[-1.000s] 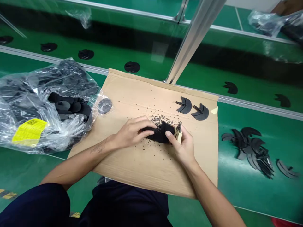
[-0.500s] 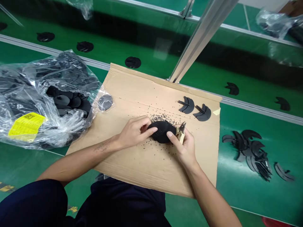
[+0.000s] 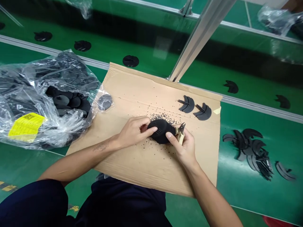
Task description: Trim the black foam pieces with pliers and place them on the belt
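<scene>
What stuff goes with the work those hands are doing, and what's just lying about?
Probably for the work:
black item, in left hand and right hand
cutters, in right hand
cardboard underneath
bag of black discs

Probably lying about:
crumpled plastic, top right
red thing, bottom right

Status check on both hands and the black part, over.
Left hand pinching black part at its left. Right hand holding pliers, thumb on the part's right side. Black scraps scattered around on cardboard.

We record a black part (image 3: 159,131) at dial centre, cream-handled pliers (image 3: 180,137) at its three o'clock, tan cardboard (image 3: 142,167); yellow label (image 3: 26,126) at nine, green tabletop (image 3: 241,186) at four.
</scene>
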`<state>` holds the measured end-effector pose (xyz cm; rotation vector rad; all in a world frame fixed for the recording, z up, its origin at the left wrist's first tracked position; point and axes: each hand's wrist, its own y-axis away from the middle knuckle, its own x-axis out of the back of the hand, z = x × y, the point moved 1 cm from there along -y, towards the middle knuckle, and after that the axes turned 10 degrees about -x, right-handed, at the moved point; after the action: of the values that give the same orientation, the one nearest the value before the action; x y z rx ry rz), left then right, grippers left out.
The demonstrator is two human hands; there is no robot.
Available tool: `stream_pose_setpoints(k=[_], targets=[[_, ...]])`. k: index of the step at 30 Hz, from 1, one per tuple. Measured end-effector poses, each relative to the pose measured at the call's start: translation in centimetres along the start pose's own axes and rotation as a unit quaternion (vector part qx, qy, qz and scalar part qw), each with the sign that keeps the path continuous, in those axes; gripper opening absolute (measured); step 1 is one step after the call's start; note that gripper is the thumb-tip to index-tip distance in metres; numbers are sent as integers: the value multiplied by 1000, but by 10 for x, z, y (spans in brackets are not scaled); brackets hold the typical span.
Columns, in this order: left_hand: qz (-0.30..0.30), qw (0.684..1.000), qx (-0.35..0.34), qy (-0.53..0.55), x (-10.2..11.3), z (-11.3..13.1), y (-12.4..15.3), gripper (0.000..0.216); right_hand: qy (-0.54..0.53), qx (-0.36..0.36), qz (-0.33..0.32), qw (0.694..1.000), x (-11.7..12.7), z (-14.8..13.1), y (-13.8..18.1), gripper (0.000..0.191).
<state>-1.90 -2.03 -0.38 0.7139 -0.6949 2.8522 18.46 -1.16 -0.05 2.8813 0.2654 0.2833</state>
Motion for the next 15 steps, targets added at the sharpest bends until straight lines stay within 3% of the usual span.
stream_pose_setpoints(k=[3, 6, 9, 15], targets=[[-3, 997, 60, 49, -3, -3, 2, 26, 2, 10, -5, 1000, 0, -1, 0, 37], [-18, 980, 110, 164, -7, -7, 5, 22, 1, 23, -7, 1000, 0, -1, 0, 37], [-13, 964, 112, 242, -11, -9, 6, 28, 6, 33, -13, 999, 0, -2, 0, 36], [-12, 970, 75, 233, -14, -8, 8, 30, 31, 46, -11, 998, 0, -1, 1, 35]])
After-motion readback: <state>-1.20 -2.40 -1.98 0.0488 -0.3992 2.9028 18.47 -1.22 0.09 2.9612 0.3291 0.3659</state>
